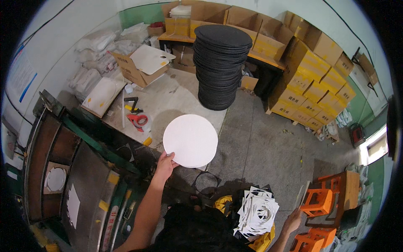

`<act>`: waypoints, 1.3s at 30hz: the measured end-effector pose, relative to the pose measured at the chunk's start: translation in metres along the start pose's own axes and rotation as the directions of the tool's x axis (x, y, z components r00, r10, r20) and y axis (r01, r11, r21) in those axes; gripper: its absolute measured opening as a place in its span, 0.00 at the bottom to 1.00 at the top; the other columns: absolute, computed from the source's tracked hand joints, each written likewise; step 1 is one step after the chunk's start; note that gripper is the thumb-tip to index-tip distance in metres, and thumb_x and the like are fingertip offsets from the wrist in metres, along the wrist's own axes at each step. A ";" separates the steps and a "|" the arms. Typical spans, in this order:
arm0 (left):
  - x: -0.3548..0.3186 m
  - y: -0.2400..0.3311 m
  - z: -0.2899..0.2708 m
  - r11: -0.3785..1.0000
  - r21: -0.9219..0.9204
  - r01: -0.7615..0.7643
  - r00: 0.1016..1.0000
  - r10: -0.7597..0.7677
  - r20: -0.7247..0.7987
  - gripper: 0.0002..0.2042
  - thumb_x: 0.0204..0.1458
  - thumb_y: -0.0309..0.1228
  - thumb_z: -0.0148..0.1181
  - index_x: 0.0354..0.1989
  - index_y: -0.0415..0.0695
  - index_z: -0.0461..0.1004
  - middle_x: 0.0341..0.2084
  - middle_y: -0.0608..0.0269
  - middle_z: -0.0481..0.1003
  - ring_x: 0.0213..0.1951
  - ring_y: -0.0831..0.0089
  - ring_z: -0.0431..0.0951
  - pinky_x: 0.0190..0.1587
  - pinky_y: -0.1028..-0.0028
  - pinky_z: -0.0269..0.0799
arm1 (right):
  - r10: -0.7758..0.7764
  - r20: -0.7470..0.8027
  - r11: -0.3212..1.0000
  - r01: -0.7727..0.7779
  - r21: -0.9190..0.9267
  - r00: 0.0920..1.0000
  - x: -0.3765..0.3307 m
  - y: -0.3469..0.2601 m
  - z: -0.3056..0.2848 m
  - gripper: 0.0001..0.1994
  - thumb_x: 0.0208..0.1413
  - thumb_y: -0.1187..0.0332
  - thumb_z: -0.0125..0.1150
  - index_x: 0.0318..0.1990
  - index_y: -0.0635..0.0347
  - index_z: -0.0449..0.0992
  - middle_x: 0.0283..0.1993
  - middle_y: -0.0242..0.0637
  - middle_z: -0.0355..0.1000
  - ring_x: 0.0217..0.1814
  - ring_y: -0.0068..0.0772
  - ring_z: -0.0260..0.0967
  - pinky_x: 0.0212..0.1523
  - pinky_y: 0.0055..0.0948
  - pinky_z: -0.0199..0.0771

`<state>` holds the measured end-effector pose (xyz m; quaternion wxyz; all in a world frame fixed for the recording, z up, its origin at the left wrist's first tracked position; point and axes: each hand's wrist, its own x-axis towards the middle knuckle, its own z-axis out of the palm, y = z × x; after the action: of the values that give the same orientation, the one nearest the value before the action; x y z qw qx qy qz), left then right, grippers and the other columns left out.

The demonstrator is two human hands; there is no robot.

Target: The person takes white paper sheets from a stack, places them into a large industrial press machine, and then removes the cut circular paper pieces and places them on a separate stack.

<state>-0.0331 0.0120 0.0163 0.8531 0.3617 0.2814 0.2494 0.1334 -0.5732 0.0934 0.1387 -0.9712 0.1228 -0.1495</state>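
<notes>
My left hand [166, 165] is closed on the near edge of a round white disc [190, 140], thumb on top. The disc is held up flat, in front of the near edge of the pale worktable [174, 94]. Out at the lower right, my right hand [292, 221] grips a thin pale sheet [303, 194], seen almost edge-on and slightly blurred. Between that hand and my body lies a messy pile of white cut-out sheets [257, 212] with round holes, with yellow bag material around it. A tall stack of black round discs [220, 67] stands at the table's far right corner.
At left stands a green-framed machine [98, 147] with a white sheet [72, 206] on its bed. A red tape dispenser [137, 122] lies on the table. Cartons [310, 90] are piled at the far right. Orange stools [317, 201] stand beyond my right hand.
</notes>
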 end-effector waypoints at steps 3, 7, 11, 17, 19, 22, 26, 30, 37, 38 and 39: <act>0.020 -0.014 -0.008 0.994 0.039 0.099 0.969 -0.087 -0.231 0.18 0.59 0.27 0.51 0.57 0.43 0.61 0.50 0.55 0.72 0.49 0.60 0.77 0.48 0.57 0.76 | 0.033 0.189 0.936 0.036 -0.351 0.981 -0.015 0.033 0.049 0.16 0.60 0.56 0.51 0.42 0.60 0.76 0.30 0.51 0.75 0.34 0.51 0.76 0.33 0.45 0.74; 0.014 -0.008 -0.013 0.991 0.113 0.066 0.959 -0.032 -0.280 0.18 0.58 0.30 0.54 0.56 0.43 0.63 0.50 0.53 0.72 0.47 0.59 0.77 0.47 0.56 0.75 | 0.070 0.505 0.871 0.194 -0.451 0.860 -0.079 0.104 0.177 0.29 0.48 0.56 0.58 0.55 0.63 0.67 0.45 0.54 0.74 0.49 0.54 0.73 0.48 0.50 0.72; 0.027 -0.009 -0.010 0.987 0.020 0.157 0.969 -0.150 -0.197 0.19 0.56 0.31 0.55 0.55 0.41 0.63 0.47 0.53 0.74 0.46 0.58 0.77 0.45 0.59 0.77 | 0.206 0.940 0.927 0.254 -0.277 0.272 -0.131 0.164 0.319 0.17 0.48 0.61 0.61 0.40 0.67 0.74 0.40 0.48 0.73 0.37 0.47 0.73 0.33 0.47 0.78; -0.119 -0.002 -0.058 0.608 0.783 -0.132 0.858 0.465 -0.216 0.16 0.57 0.34 0.55 0.50 0.38 0.69 0.44 0.50 0.74 0.49 0.59 0.74 0.50 0.65 0.69 | -0.038 0.988 0.985 -0.170 0.013 -0.149 -0.169 -0.065 0.344 0.12 0.51 0.67 0.63 0.42 0.60 0.74 0.28 0.38 0.70 0.28 0.40 0.69 0.27 0.38 0.74; -0.201 -0.003 -0.103 0.646 0.761 -0.061 0.872 0.405 -0.274 0.16 0.58 0.35 0.53 0.51 0.40 0.70 0.44 0.51 0.75 0.47 0.59 0.75 0.49 0.65 0.70 | -0.127 0.967 0.992 -0.022 0.125 -0.221 -0.196 -0.133 0.339 0.12 0.51 0.67 0.62 0.42 0.61 0.74 0.29 0.38 0.70 0.28 0.39 0.69 0.27 0.38 0.73; -0.360 -0.018 -0.159 0.588 0.785 0.194 0.528 0.612 -0.589 0.14 0.58 0.35 0.53 0.50 0.44 0.73 0.43 0.50 0.77 0.46 0.59 0.77 0.47 0.63 0.72 | -0.175 0.940 0.943 0.225 0.246 -0.293 -0.249 -0.206 0.323 0.12 0.52 0.67 0.62 0.42 0.61 0.74 0.29 0.38 0.71 0.28 0.38 0.69 0.27 0.37 0.72; -0.633 -0.072 -0.179 0.717 0.610 0.337 -0.357 0.697 -0.623 0.10 0.55 0.30 0.54 0.45 0.45 0.75 0.38 0.55 0.78 0.42 0.57 0.79 0.44 0.63 0.74 | -0.202 0.907 0.788 0.489 0.375 -0.370 -0.329 -0.240 0.292 0.11 0.54 0.67 0.60 0.42 0.62 0.74 0.30 0.38 0.71 0.28 0.36 0.68 0.27 0.36 0.72; -0.893 -0.159 -0.115 0.919 0.287 0.271 -0.960 0.280 0.011 0.06 0.54 0.25 0.53 0.39 0.42 0.73 0.31 0.53 0.75 0.34 0.57 0.75 0.39 0.62 0.70 | -0.177 0.867 0.581 0.661 0.474 -0.465 -0.408 -0.231 0.259 0.11 0.55 0.66 0.59 0.41 0.63 0.74 0.31 0.38 0.72 0.28 0.35 0.68 0.27 0.35 0.71; -1.021 -0.177 -0.041 0.810 -0.213 0.546 -0.837 0.541 -0.085 0.31 0.44 0.38 0.71 0.59 0.49 0.68 0.53 0.47 0.68 0.62 0.55 0.61 0.62 0.59 0.59 | -0.139 0.717 0.240 0.679 0.694 -0.683 -0.524 -0.221 0.206 0.11 0.57 0.66 0.57 0.41 0.65 0.74 0.32 0.37 0.73 0.29 0.32 0.68 0.27 0.33 0.69; -1.028 -0.173 -0.043 0.758 -0.201 0.620 -0.784 0.597 -0.171 0.29 0.44 0.37 0.71 0.57 0.49 0.70 0.55 0.50 0.67 0.63 0.56 0.59 0.63 0.59 0.58 | -0.146 0.684 0.210 0.653 0.727 -0.715 -0.537 -0.221 0.199 0.11 0.57 0.66 0.57 0.41 0.65 0.74 0.33 0.37 0.73 0.29 0.31 0.68 0.27 0.32 0.69; -1.040 -0.174 -0.032 0.702 -0.201 0.684 -0.729 0.639 -0.247 0.26 0.44 0.36 0.70 0.55 0.50 0.72 0.57 0.53 0.67 0.64 0.56 0.58 0.64 0.59 0.58 | -0.140 0.638 0.174 0.615 0.769 -0.757 -0.553 -0.220 0.190 0.11 0.58 0.66 0.56 0.41 0.65 0.74 0.33 0.37 0.73 0.29 0.31 0.68 0.27 0.32 0.69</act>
<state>-0.7609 -0.7338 0.1775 -0.2860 0.0669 0.9469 0.1311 -0.2730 -0.1690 -0.1551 -0.1282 -0.5004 -0.6370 0.5721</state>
